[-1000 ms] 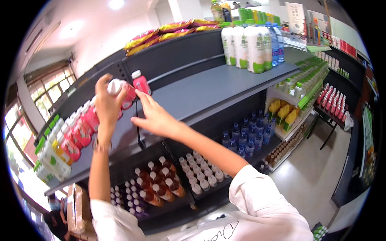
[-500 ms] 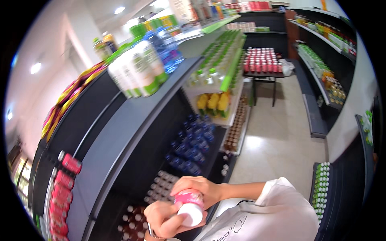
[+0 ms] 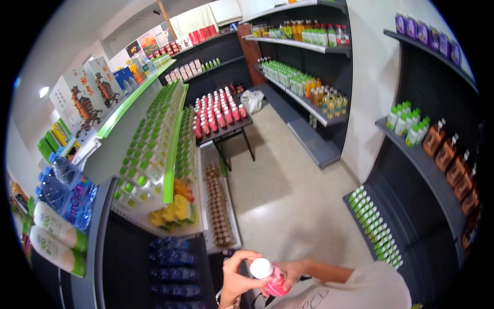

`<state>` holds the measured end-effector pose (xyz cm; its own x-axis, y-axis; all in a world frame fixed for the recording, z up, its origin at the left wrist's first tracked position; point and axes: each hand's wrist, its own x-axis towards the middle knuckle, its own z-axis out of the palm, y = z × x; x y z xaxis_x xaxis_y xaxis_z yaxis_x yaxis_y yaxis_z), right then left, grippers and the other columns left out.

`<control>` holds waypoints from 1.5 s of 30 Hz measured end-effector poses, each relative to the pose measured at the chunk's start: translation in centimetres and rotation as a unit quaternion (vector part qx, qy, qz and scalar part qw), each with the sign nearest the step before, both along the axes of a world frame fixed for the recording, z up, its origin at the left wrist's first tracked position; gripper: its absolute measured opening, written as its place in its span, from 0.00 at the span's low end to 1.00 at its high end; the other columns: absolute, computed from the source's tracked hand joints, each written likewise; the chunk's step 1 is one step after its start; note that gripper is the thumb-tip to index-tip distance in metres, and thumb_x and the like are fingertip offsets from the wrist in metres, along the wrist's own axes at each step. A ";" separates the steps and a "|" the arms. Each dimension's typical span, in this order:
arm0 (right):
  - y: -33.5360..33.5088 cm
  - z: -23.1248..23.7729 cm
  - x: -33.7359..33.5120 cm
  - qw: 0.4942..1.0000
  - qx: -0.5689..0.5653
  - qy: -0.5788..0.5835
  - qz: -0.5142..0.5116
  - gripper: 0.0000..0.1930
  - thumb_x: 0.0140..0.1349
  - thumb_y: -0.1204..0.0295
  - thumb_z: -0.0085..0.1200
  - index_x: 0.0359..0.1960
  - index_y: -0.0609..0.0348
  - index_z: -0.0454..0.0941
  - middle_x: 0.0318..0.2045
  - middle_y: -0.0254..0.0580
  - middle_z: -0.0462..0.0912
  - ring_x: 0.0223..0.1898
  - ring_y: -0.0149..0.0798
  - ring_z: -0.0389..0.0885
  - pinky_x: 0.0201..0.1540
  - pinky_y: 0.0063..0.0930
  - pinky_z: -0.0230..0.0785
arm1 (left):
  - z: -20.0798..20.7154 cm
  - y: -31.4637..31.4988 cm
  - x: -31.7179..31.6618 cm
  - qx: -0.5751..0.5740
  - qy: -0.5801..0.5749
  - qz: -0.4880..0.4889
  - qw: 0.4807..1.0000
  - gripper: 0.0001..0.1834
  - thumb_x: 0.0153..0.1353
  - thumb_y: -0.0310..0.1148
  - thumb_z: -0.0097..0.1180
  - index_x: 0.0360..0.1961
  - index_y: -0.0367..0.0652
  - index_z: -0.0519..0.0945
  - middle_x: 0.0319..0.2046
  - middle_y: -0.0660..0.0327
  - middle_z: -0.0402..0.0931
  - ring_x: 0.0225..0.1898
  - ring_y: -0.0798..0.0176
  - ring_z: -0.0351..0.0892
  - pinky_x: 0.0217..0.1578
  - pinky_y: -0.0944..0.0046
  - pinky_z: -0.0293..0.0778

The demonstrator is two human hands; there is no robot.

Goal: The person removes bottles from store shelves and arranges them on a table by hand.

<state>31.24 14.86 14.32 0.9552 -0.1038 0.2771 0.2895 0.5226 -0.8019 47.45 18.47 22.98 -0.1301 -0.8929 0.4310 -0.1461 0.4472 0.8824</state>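
Note:
In front of my body is a small pink bottle [image 3: 277,283] with a white cap, its top tilted up toward the left. My left hand [image 3: 235,279] has its thumb and fingers curved around the cap end. From the other side, my right hand [image 3: 296,270] grips the pink body, partly hidden behind the bottle. Both hands are closed on this one bottle. Beyond them, on a dark table [image 3: 221,135], stand rows of similar pink bottles [image 3: 218,116] with white caps.
Close on the left is a shelf with blue water bottles [image 3: 67,193], white-and-green bottles [image 3: 59,244] and green-capped bottles [image 3: 146,154]. Dark shelves [image 3: 324,121] run along the right, with brown bottles [image 3: 435,139] nearer. A pale floor aisle [image 3: 288,206] leads to the table.
My view has swung right, toward the aisle and the table of pink bottles. The held bottle has turned, its white cap now pointing up and left rather than toward me.

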 end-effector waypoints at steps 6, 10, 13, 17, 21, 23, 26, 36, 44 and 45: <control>-7.7 -3.5 -3.0 0.997 0.064 -0.002 -0.034 0.35 0.45 0.55 0.67 0.51 0.60 0.65 0.39 0.44 0.78 0.40 0.37 0.78 0.47 0.30 0.71 | -4.1 -8.8 -1.8 0.193 0.091 -0.125 0.969 0.28 0.42 0.20 0.69 0.46 0.36 0.73 0.38 0.56 0.78 0.37 0.71 0.74 0.30 0.74 0.71; -14.3 -5.4 -3.6 0.992 0.115 0.013 -0.043 0.35 0.46 0.54 0.66 0.51 0.60 0.65 0.39 0.45 0.78 0.40 0.38 0.78 0.47 0.30 0.71 | -5.6 -15.4 -2.6 0.265 0.123 -0.151 0.944 0.27 0.45 0.17 0.65 0.49 0.35 0.70 0.40 0.55 0.77 0.36 0.71 0.75 0.22 0.77 0.71; -20.5 -7.1 -4.1 0.987 0.146 0.018 -0.058 0.35 0.46 0.54 0.65 0.52 0.60 0.65 0.39 0.45 0.78 0.40 0.38 0.78 0.47 0.31 0.71 | -7.6 -22.7 -4.0 0.222 0.133 -0.175 0.950 0.26 0.49 0.14 0.58 0.50 0.35 0.67 0.42 0.55 0.77 0.33 0.73 0.75 0.15 0.79 0.66; -29.0 -7.7 -4.2 0.976 0.204 0.022 -0.068 0.35 0.47 0.53 0.65 0.52 0.60 0.65 0.39 0.45 0.78 0.40 0.39 0.78 0.47 0.31 0.71 | -8.3 -32.4 -4.2 0.251 0.182 -0.185 0.933 0.24 0.52 0.17 0.57 0.52 0.36 0.67 0.46 0.56 0.74 0.43 0.72 0.73 0.34 0.78 0.70; -38.5 -9.5 -5.2 0.968 0.231 0.011 -0.097 0.35 0.49 0.52 0.62 0.53 0.60 0.65 0.39 0.46 0.78 0.40 0.40 0.79 0.46 0.33 0.72 | -8.5 -43.3 -5.1 0.267 0.175 -0.153 0.935 0.21 0.58 0.19 0.52 0.53 0.39 0.67 0.40 0.60 0.77 0.35 0.74 0.74 0.25 0.79 0.64; -41.7 -9.5 -6.0 0.956 0.245 0.007 -0.164 0.35 0.50 0.50 0.60 0.53 0.60 0.65 0.39 0.47 0.78 0.40 0.42 0.79 0.44 0.35 0.74 | -9.1 -48.7 -5.8 0.278 0.145 -0.184 0.932 0.21 0.59 0.21 0.52 0.54 0.40 0.67 0.39 0.61 0.77 0.35 0.74 0.74 0.26 0.78 0.65; -45.7 -9.5 -8.4 0.929 0.285 0.054 -0.230 0.35 0.49 0.49 0.61 0.53 0.61 0.66 0.41 0.47 0.78 0.42 0.42 0.79 0.46 0.34 0.73 | -10.2 -55.0 -7.6 0.313 0.074 -0.224 0.920 0.20 0.61 0.27 0.52 0.55 0.42 0.67 0.39 0.60 0.76 0.38 0.71 0.73 0.33 0.75 0.69; -58.9 -11.7 -15.5 0.895 0.305 0.115 -0.306 0.31 0.51 0.56 0.61 0.52 0.62 0.68 0.43 0.48 0.78 0.44 0.44 0.79 0.49 0.35 0.72 | -15.7 -66.6 -14.1 0.366 0.113 -0.248 0.890 0.29 0.67 0.38 0.44 0.65 0.43 0.52 0.52 0.56 0.66 0.44 0.68 0.69 0.43 0.69 0.69; -80.5 -8.9 -19.3 0.903 0.265 0.187 -0.284 0.29 0.57 0.55 0.57 0.55 0.60 0.64 0.44 0.46 0.77 0.43 0.42 0.80 0.48 0.33 0.73 | -17.1 -84.5 -17.5 0.419 0.123 -0.218 0.873 0.24 0.67 0.37 0.46 0.61 0.44 0.57 0.44 0.64 0.69 0.38 0.74 0.69 0.32 0.74 0.70; -82.8 -8.5 -19.6 0.886 0.245 0.212 -0.332 0.32 0.57 0.53 0.57 0.56 0.59 0.62 0.45 0.44 0.76 0.43 0.40 0.80 0.47 0.32 0.74 | -16.4 -87.1 -18.2 0.394 0.149 -0.214 0.881 0.24 0.66 0.35 0.47 0.60 0.43 0.59 0.46 0.63 0.70 0.43 0.71 0.70 0.40 0.70 0.72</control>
